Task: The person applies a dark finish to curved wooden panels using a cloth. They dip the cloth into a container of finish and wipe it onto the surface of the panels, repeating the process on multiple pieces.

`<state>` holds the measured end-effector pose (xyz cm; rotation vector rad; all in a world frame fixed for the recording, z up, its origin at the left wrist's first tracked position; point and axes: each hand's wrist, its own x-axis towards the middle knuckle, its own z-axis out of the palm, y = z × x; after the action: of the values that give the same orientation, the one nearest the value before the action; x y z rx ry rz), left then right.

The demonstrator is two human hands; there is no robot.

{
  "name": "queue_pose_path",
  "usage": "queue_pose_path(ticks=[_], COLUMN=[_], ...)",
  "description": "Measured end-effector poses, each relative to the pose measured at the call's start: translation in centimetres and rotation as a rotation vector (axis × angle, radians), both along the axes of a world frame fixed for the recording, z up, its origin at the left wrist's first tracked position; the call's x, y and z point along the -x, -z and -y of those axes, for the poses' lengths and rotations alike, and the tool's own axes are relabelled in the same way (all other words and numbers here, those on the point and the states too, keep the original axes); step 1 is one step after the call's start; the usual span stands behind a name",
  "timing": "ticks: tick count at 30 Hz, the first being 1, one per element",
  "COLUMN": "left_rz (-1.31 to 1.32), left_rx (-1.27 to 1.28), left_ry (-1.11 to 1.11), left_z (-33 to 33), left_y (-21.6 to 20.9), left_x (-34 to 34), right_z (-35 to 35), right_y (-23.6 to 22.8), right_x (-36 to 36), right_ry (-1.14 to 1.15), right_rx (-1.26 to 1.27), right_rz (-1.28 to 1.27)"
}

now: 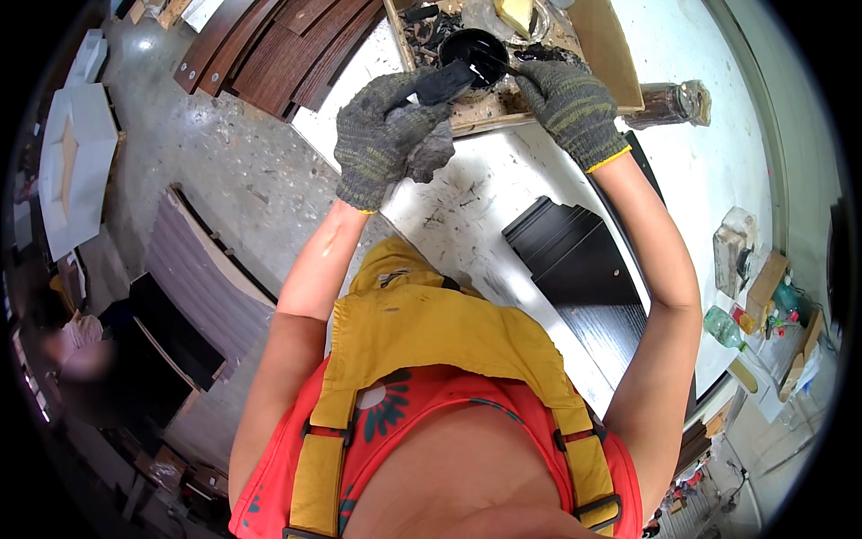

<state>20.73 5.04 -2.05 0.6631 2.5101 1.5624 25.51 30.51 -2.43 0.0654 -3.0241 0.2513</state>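
Observation:
Both my hands wear grey-green knit gloves. In my left hand is a small black block-like piece, along with a crumpled grey rag hanging below the palm. My right hand pinches a thin dark stick-like tool; its tip reaches to a round black bowl of glossy dark liquid. I cannot make out the tool's kind. The bowl stands in a shallow wooden box, which also holds dark scraps and a pale yellow block.
Dark brown wooden slats lie at the upper left. Black panels rest on the white table near my right arm. A brown jar-like object lies right of the box. Bottles are farther right. Another person is at far left.

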Motion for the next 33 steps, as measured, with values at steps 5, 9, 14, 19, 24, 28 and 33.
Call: queue_pose_path(ticks=[5,9,14,19,24,28,33], left_rz=[0.022,-0.074,0.015,-0.093,-0.197,-0.223,-0.302], left_rx=[-0.065,-0.01,0.016,0.015,0.043,0.029,0.035], left_ry=[-0.035,-0.02,-0.037,-0.027,-0.017,-0.018,-0.013], left_z=[-0.3,-0.4,-0.6,-0.7,-0.5,-0.8,-1.0], left_y=[0.4,0.3,0.0,0.3,0.7,0.5,-0.3], left_x=[0.1,0.2,0.3,0.4,0.4,0.5,0.5], right_z=[0.6,0.4,0.4,-0.1,-0.7,2.3,2.0], right_y=[-0.6,-0.7,-0.5,-1.4,-3.5,-5.9,-4.2], right_x=[-0.5,-0.4,-0.9,-1.4,-3.5,-4.2,-4.1], right_ry=[0.016,0.002,-0.041,0.083,-0.293,-0.088,-0.24], right_rx=[0.03,0.018,0.035,0.415,0.249,0.576,0.466], right_rz=[0.002,0.058,-0.066,0.03,-0.221,0.162,0.004])
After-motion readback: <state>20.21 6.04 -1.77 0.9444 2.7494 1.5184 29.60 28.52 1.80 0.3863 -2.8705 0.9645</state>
